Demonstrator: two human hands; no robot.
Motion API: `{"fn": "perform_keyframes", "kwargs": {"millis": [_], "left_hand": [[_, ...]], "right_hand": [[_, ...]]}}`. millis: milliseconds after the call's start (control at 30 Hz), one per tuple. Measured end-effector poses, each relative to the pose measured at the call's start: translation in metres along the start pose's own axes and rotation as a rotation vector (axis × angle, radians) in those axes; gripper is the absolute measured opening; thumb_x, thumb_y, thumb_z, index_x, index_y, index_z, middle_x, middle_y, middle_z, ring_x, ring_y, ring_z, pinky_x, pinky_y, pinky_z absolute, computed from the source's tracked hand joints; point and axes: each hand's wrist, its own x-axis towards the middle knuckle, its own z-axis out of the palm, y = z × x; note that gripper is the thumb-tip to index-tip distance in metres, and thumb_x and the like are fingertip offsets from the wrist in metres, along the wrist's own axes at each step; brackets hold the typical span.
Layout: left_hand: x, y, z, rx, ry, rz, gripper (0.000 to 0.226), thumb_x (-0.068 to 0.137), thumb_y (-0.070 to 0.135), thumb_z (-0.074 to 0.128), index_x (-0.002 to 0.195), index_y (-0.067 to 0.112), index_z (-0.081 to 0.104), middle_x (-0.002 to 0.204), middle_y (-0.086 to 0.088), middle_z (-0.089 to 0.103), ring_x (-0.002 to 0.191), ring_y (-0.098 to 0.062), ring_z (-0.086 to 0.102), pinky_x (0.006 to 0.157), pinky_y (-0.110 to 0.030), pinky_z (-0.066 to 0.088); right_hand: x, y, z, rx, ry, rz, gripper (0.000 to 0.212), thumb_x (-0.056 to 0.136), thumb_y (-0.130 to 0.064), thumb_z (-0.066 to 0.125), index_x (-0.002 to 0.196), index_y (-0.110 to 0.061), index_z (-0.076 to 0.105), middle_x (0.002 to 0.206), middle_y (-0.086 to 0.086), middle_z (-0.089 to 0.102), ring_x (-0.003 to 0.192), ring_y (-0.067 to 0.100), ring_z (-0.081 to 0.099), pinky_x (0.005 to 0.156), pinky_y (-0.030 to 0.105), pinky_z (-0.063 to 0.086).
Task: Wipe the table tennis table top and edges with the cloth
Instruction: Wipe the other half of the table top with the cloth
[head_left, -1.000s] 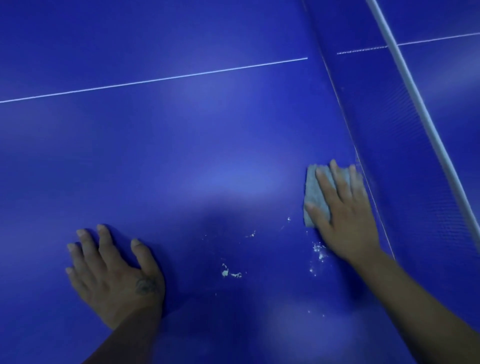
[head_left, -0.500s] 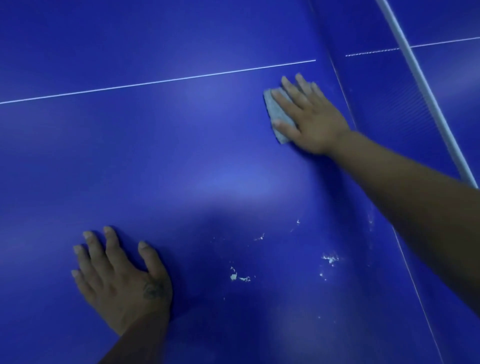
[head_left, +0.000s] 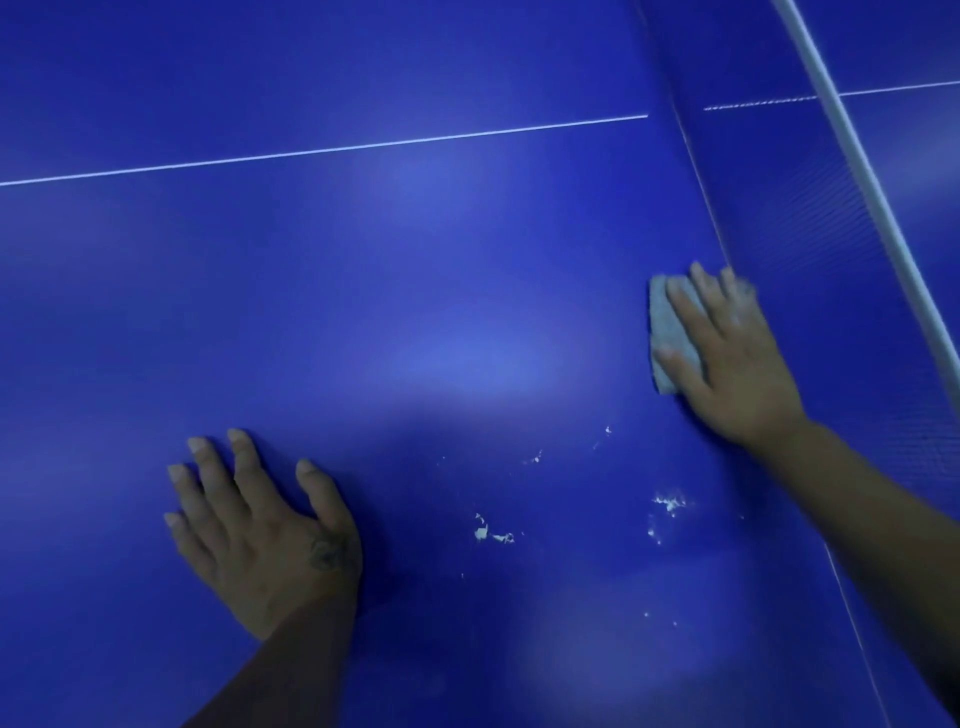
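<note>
Beside net (head_left: 810, 234), right hand (head_left: 727, 364) pressing cloth (head_left: 666, 322), left hand (head_left: 260, 535) flat

bare forearms, tattooed left hand (head_left: 270, 540)

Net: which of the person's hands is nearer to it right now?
Right. The right hand presses the cloth on the table close beside the base of the net. The left hand rests flat on the table, well off to the net's left.
</note>
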Motion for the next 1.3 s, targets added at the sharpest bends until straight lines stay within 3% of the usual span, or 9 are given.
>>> {"fn": "perform_keyframes", "kwargs": {"millis": [200,500,800,967,1133,1200,1300], "left_hand": [[0.000,-0.004,0.003,0.000,-0.001,0.011,0.070,0.107,0.047,0.039,0.168,0.015,0.031,0.179,-0.010,0.021,0.167,-0.029,0.011,0.135,-0.054,0.007],[-0.001,-0.007,0.009,0.004,0.045,0.037,0.068,0.109,0.046,0.039,0.168,0.015,0.031,0.178,-0.012,0.022,0.166,-0.032,0.014,0.134,-0.056,0.009],[0.002,-0.007,-0.002,-0.021,-0.026,0.054,0.069,0.111,0.045,0.033,0.171,0.013,0.027,0.180,-0.011,0.014,0.168,-0.032,0.006,0.135,-0.054,0.003],[-0.033,-0.043,-0.025,-0.204,-0.123,0.153,0.062,0.110,0.025,0.052,0.166,0.002,0.035,0.177,-0.013,0.023,0.167,-0.032,0.014,0.135,-0.051,0.009],[-0.120,-0.091,-0.038,0.013,-0.161,0.295,0.064,0.112,0.036,0.034,0.169,0.007,0.029,0.179,-0.009,0.020,0.168,-0.030,0.010,0.135,-0.055,0.012],[-0.119,-0.091,-0.034,0.039,-0.160,0.301,0.065,0.113,0.037,0.032,0.171,0.010,0.025,0.180,-0.006,0.016,0.168,-0.028,0.006,0.135,-0.055,0.010],[-0.117,-0.089,-0.032,0.038,-0.135,0.299,0.064,0.112,0.036,0.034,0.170,0.010,0.026,0.180,-0.006,0.017,0.168,-0.029,0.008,0.135,-0.056,0.012]], "right_hand": [[-0.124,-0.042,0.006,0.030,-0.054,0.262,0.072,0.108,-0.059,0.034,0.170,-0.026,0.022,0.179,0.000,0.015,0.167,0.028,0.003,0.131,0.060,0.017],[-0.009,-0.101,0.018,0.036,-0.050,0.638,0.076,0.107,-0.068,0.016,0.172,-0.028,0.009,0.180,0.007,0.002,0.165,0.033,-0.005,0.132,0.057,-0.005],[-0.107,-0.211,0.037,0.038,-0.051,0.230,0.075,0.106,-0.068,0.025,0.171,-0.030,0.019,0.180,0.000,0.010,0.166,0.029,0.000,0.134,0.051,-0.002],[-0.087,-0.207,0.034,0.092,-0.083,0.373,0.077,0.103,-0.072,0.024,0.170,-0.034,0.017,0.180,-0.001,0.007,0.166,0.027,-0.002,0.134,0.050,-0.006],[-0.017,-0.210,0.036,0.064,-0.062,0.506,0.077,0.105,-0.071,0.019,0.171,-0.031,0.012,0.180,0.006,0.001,0.165,0.034,-0.006,0.132,0.058,-0.005],[-0.012,-0.225,0.038,0.037,-0.087,0.415,0.076,0.106,-0.069,0.018,0.171,-0.031,0.012,0.180,0.008,0.001,0.165,0.035,-0.006,0.132,0.058,-0.006],[-0.049,-0.251,0.040,-0.044,-0.094,0.077,0.073,0.108,-0.064,0.026,0.171,-0.028,0.019,0.179,0.010,0.009,0.165,0.039,0.003,0.132,0.059,0.001]]}}
